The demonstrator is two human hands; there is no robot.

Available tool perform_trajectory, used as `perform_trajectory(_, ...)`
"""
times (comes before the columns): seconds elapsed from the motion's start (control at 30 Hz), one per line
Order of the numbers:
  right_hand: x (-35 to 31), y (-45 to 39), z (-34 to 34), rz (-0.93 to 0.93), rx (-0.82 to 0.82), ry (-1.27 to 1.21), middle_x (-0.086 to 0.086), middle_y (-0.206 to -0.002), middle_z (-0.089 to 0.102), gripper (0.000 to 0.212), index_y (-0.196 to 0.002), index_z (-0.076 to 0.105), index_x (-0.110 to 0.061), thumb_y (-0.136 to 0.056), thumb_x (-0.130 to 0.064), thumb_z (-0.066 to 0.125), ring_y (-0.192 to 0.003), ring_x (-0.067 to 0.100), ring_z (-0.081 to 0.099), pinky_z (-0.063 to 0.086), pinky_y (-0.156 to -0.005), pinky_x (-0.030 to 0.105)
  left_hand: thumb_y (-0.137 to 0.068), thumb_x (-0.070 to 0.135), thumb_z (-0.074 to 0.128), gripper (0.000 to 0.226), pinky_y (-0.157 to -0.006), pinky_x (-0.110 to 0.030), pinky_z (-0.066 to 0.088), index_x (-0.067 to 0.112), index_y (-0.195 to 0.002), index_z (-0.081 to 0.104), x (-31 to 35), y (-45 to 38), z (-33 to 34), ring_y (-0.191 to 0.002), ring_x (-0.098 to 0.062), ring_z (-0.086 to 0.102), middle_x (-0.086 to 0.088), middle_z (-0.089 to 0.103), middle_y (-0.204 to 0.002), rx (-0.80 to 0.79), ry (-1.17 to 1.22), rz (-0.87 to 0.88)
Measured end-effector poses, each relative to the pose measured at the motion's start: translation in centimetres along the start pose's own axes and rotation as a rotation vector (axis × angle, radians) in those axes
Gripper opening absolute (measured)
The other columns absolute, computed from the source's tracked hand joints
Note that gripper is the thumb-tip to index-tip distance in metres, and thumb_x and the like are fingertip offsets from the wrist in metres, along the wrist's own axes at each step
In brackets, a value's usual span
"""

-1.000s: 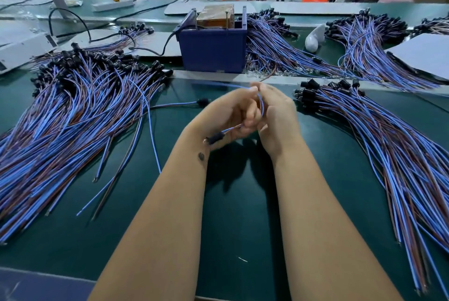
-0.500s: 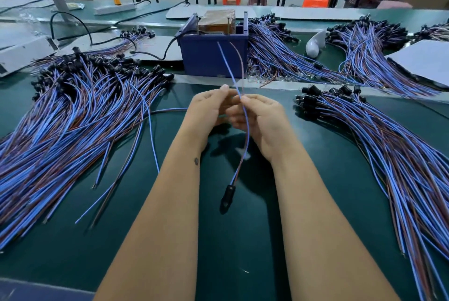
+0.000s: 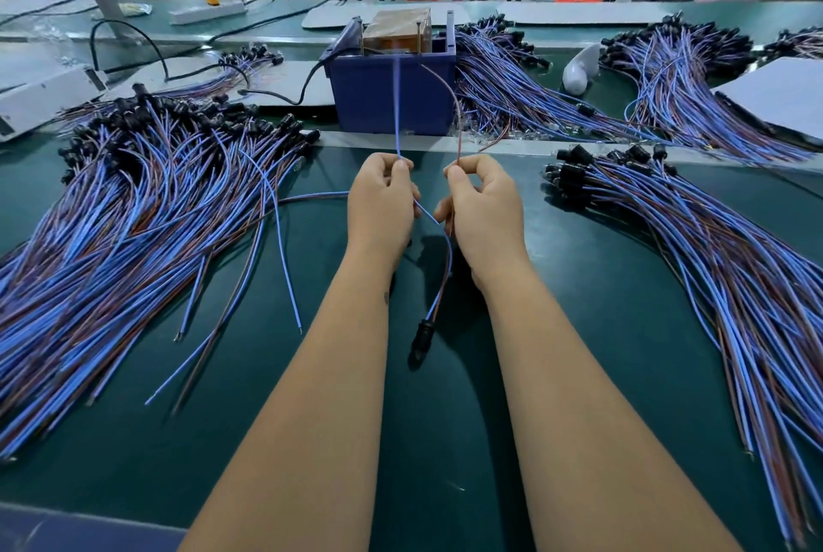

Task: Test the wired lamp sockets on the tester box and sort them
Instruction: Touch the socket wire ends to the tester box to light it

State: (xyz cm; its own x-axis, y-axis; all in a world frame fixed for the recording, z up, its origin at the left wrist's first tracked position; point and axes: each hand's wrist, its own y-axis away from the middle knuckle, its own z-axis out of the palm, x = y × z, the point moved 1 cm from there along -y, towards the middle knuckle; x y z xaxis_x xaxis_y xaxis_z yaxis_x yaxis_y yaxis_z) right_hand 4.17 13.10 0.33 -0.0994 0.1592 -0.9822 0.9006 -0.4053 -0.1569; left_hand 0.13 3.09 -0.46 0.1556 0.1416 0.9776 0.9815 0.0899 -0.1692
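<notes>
Pinched between thumb and forefinger of the left hand [image 3: 382, 199] is the blue wire [image 3: 397, 106] of one wired lamp socket, while the brown wire [image 3: 450, 106] is pinched the same way by the right hand [image 3: 483, 204]. Both wires are held up towards the blue tester box [image 3: 392, 97] just beyond the hands; their tips are blurred, so contact with the box cannot be confirmed. Below the hands the two wires cross and join, and the black socket [image 3: 420, 337] is seen hanging low between the forearms, over the green table [image 3: 490, 440]; whether it touches the surface cannot be told. A large heap of blue and brown wired sockets [image 3: 133, 204] is spread to the left, cut off by the picture's edge. Another bundle [image 3: 694, 248] is laid to the right, also cut off. Further bundles [image 3: 512, 79] are piled behind the box. The box's contents are partly hidden by its walls.
</notes>
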Motion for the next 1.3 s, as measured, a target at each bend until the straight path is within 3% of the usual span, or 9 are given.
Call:
perform_trajectory(0.17, -0.1, 0.1, 0.4, -0.085, -0.048, 0.113, -0.011, -0.063, 0.051, 0.010, -0.090, 0.061, -0.021, -0.097, -0.021, 0.053, -0.056, 0.005, 0.045, 0.039, -0.061, 0.025, -0.100, 0.016, 0.041, 0.022, -0.050, -0.019, 0.035, 0.023, -0.087, 0.057, 0.2, 0.4, 0.2, -0.055, -0.009, 0.041, 0.005, 0.051, -0.066, 0.015, -0.105, 0.077)
perform_trajectory(0.3, -0.2, 0.4, 0.5, -0.111, -0.101, 0.160, -0.018, -0.061, 0.057, 0.014, -0.087, 0.061, -0.026, -0.096, -0.018, 0.054, -0.053, -0.001, 0.048, 0.036, -0.056, 0.016, -0.100, 0.016, 0.042, 0.022, -0.061, -0.023, 0.042, 0.022, -0.088, 0.060, 0.2, 0.7, 0.2, -0.063, -0.008, 0.048, 0.010, 0.055, -0.070, 0.011, -0.077, 0.080)
perform_trajectory(0.37, -0.2, 0.5, 0.5, -0.113, -0.123, 0.168, -0.020, -0.059, 0.061, 0.016, -0.087, 0.063, -0.027, -0.096, -0.018, 0.054, -0.054, -0.001, 0.052, 0.041, -0.058, 0.020, -0.101, 0.017, 0.043, 0.022, -0.066, -0.027, 0.046, 0.023, -0.089, 0.060, 0.2, 0.6, 0.2, -0.066, -0.010, 0.053, 0.008, 0.059, -0.071, 0.015, -0.043, 0.067)
perform_trajectory(0.47, 0.0, 0.6, 0.6, -0.102, -0.134, 0.177, -0.006, -0.071, 0.068, 0.013, -0.095, 0.066, -0.023, -0.095, -0.021, 0.053, -0.064, 0.009, 0.058, 0.048, -0.066, 0.033, -0.100, 0.018, 0.044, 0.020, -0.068, -0.025, 0.047, 0.026, -0.088, 0.059, 0.3, 0.7, 0.4, -0.073, -0.009, 0.058, 0.010, 0.063, -0.079, 0.006, -0.089, 0.047)
perform_trajectory(0.57, 0.0, 0.6, 0.6, -0.120, -0.106, 0.181, -0.008, -0.067, 0.064, 0.013, -0.096, 0.067, -0.023, -0.096, -0.021, 0.054, -0.057, 0.004, 0.051, 0.041, -0.060, 0.027, -0.100, 0.018, 0.044, 0.025, -0.061, -0.014, 0.041, 0.030, -0.084, 0.058, 0.7, 0.9, 0.8, -0.071, 0.000, 0.056, 0.013, 0.062, -0.077, 0.030, -0.107, 0.036)
perform_trajectory(0.7, 0.0, 0.4, 0.6, -0.166, -0.038, 0.192, -0.010, -0.067, 0.057, 0.010, -0.092, 0.062, -0.025, -0.097, -0.022, 0.053, -0.060, 0.008, 0.049, 0.040, -0.061, 0.028, -0.099, 0.016, 0.041, 0.023, -0.057, -0.026, 0.037, 0.024, -0.090, 0.061, 0.9, 0.9, 0.8, -0.055, -0.008, 0.044, 0.010, 0.053, -0.064, 0.097, -0.035, 0.012)
perform_trajectory(0.83, 0.1, 0.3, 0.2, -0.144, 0.031, 0.145, -0.009, -0.053, 0.041, 0.012, -0.092, 0.061, -0.023, -0.098, -0.023, 0.050, -0.047, 0.007, 0.035, 0.030, -0.053, 0.025, -0.100, 0.018, 0.038, 0.025, -0.057, -0.029, 0.036, 0.026, -0.088, 0.059, 1.0, 1.0, 0.4, -0.051, -0.010, 0.039, 0.006, 0.048, -0.062, 0.184, 0.040, -0.014)
perform_trajectory(1.1, -0.2, 0.4, -0.2, -0.106, 0.121, 0.041, -0.009, -0.054, 0.039, 0.016, -0.087, 0.057, -0.027, -0.099, -0.022, 0.047, -0.049, 0.010, 0.034, 0.031, -0.054, 0.029, -0.099, 0.015, 0.037, 0.025, -0.056, -0.025, 0.037, 0.024, -0.090, 0.059, 1.3, 1.0, -0.4, -0.054, -0.010, 0.042, 0.006, 0.046, -0.063, 0.333, 0.180, -0.045)
perform_trajectory(1.3, 0.0, 0.1, 0.1, -0.045, 0.067, 0.121, -0.006, -0.062, 0.049, 0.014, -0.090, 0.057, -0.025, -0.099, -0.024, 0.046, -0.060, 0.019, 0.045, 0.042, -0.063, 0.038, -0.099, 0.011, 0.037, 0.023, -0.045, -0.011, 0.036, 0.015, -0.098, 0.060, 1.1, 0.8, -0.5, -0.045, -0.003, 0.041, 0.004, 0.046, -0.059, 0.320, 0.271, -0.110)
